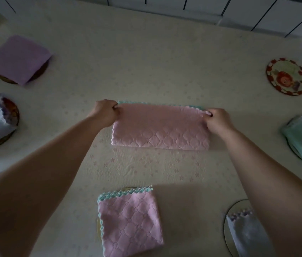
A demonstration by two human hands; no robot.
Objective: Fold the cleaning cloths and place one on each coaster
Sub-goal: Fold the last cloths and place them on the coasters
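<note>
Pinching the pink cloth [160, 127] at its far corners, left hand [105, 113] and right hand [217, 120] each curled on the edge; it lies mid-table, folded once into a strip. We'd line up the scalloped edges, flatten, fold end to end, then take it to the bare coaster [287, 76] far right.

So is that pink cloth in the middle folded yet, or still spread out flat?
Folded once. The pink cloth lies as a long doubled strip, teal edging at its far side, left hand and right hand pinching its far corners.
</note>
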